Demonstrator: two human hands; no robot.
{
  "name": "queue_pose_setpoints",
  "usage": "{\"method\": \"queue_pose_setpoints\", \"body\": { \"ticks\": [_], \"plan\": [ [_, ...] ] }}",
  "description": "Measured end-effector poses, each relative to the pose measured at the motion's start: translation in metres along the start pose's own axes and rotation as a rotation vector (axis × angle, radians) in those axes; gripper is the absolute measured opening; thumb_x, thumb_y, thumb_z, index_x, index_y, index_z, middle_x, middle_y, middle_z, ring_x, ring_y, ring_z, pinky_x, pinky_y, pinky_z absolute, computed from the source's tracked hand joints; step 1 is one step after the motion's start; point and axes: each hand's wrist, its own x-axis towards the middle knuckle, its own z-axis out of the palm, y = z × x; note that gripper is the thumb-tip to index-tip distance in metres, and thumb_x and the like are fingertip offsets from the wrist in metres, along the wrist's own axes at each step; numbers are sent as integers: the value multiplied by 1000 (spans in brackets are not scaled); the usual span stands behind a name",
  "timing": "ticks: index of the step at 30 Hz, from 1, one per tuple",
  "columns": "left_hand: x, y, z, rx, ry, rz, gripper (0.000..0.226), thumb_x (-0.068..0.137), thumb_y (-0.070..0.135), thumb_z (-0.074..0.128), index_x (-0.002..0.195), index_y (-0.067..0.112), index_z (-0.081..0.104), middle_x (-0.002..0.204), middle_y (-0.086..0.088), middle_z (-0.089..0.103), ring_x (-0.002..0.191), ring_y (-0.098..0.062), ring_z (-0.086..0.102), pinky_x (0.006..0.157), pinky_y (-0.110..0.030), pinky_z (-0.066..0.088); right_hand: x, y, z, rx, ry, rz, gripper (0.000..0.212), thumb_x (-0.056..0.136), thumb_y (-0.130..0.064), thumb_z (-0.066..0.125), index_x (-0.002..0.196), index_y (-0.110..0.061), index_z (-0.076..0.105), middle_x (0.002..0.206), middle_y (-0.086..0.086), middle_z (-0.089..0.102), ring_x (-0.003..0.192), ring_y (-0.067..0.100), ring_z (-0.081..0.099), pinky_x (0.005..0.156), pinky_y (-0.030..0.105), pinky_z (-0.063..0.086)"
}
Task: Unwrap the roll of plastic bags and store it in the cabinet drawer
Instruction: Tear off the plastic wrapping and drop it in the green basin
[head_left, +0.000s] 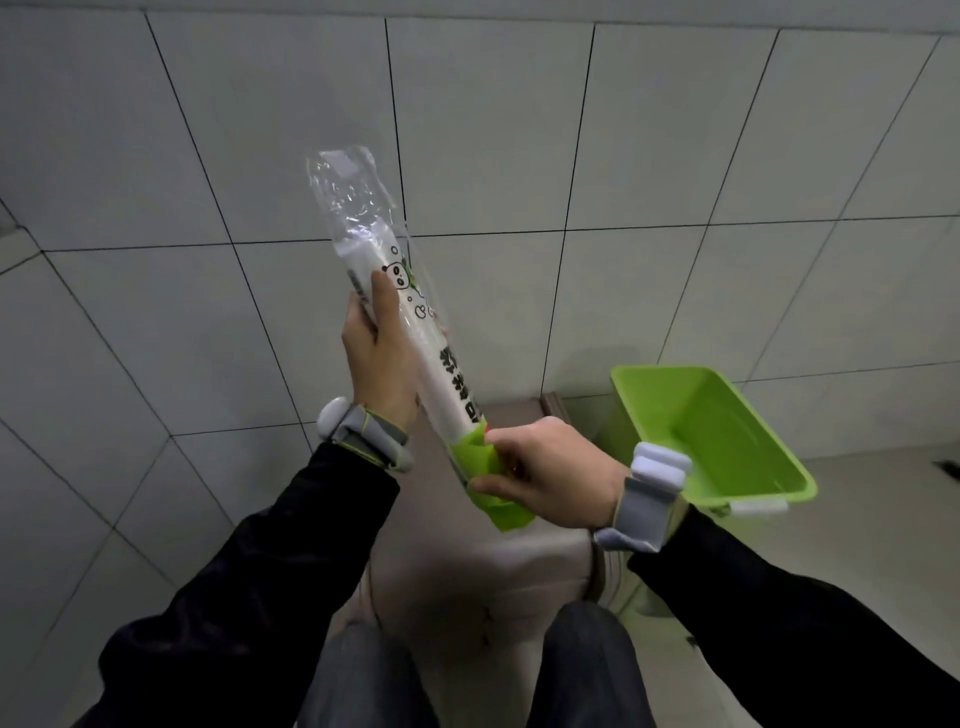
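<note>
Left hand (382, 358) grips the roll of plastic bags (441, 364) mid-length; right hand (545, 467) pinches its green end — loose clear wrapper (353, 192) juts beyond the left fingertips, green bin (779, 447) just beside.

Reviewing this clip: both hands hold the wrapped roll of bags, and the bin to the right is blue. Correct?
Not quite: the head view shows the bin is green. Both the left hand and right hand do hold the wrapped roll.

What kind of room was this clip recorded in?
Probably a utility or washroom-type area: large pale grey wall tiles with dark grout lines, a matching tiled floor, and a bright green rectangular plastic bin beside the wall.
</note>
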Motion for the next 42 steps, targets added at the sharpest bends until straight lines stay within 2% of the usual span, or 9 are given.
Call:
{"method": "queue_pose_setpoints", "body": {
  "ticks": [9, 15, 19, 21, 25, 28, 31, 36, 42],
  "plan": [
    [2, -1, -4, 27, 19, 49, 51, 99, 41, 43, 122, -3, 55, 90, -12, 64, 76, -24, 64, 63, -34, 56, -6, 3, 6, -3, -63, 61, 28, 85, -42, 67, 93, -15, 62, 80, 5, 68, 74, 29, 60, 67, 35, 48],
    [3, 0, -3, 7, 70, 25, 33, 102, 35, 42, 105, 5, 56, 68, 6, 62, 56, -10, 59, 53, -24, 50, -14, 6, 10, -3, -60, 71, 26, 89, -36, 62, 93, -11, 63, 74, 6, 66, 68, 30, 58, 64, 37, 47],
    [1, -3, -8, 88, 150, 32, 36, 95, 47, 47, 96, 14, 59, 76, -13, 62, 60, -25, 62, 55, -34, 53, -18, 0, 14, -47, -55, 45, 36, 89, -46, 53, 86, -10, 55, 70, 8, 60, 67, 36, 54, 60, 39, 43],
    [0, -5, -10, 130, 189, 28, 45, 89, 58, 49, 94, 14, 59, 85, -27, 64, 69, -40, 65, 60, -50, 57, -19, -5, 15, -50, -70, 66, 34, 90, -44, 57, 82, -11, 52, 69, 9, 58, 69, 39, 54, 61, 41, 44],
    [0, -7, -11, 172, 232, 51, 47, 83, 65, 52, 88, 19, 59, 88, -26, 64, 80, -46, 64, 69, -62, 53, -21, -13, 19, -55, -82, 119, 32, 91, -42, 59, 75, -17, 46, 68, 7, 57, 69, 38, 55, 63, 41, 45],
    [-3, 0, -7, 133, 206, 43, 43, 88, 59, 50, 90, 17, 58, 80, -17, 62, 66, -35, 64, 62, -48, 58, -22, -21, 22, -47, -86, 114, 33, 90, -43, 60, 73, -23, 40, 69, 2, 52, 68, 34, 51, 63, 39, 44],
    [0, 1, -5, 69, 168, -20, 45, 96, 49, 45, 98, 5, 54, 77, -17, 59, 53, -26, 62, 49, -30, 49, -26, -20, 20, -39, -141, 1, 27, 85, -46, 66, 82, -22, 55, 85, -5, 61, 83, 19, 47, 73, 34, 41],
    [11, 4, -10, 38, 175, 7, 60, 88, 59, 47, 105, 2, 58, 86, -19, 61, 72, -33, 63, 57, -40, 56, -30, -12, 14, -191, -205, 36, 34, 84, -52, 64, 96, -21, 56, 95, -2, 64, 100, 21, 46, 79, 34, 32],
    [16, 2, -12, -5, 222, 35, 55, 91, 54, 47, 103, 0, 56, 81, -15, 60, 64, -28, 61, 56, -36, 53, -38, -19, 27, -135, -367, 143, 16, 89, -41, 58, 87, -25, 60, 80, 1, 71, 82, 26, 65, 73, 37, 54]
  ]
}}
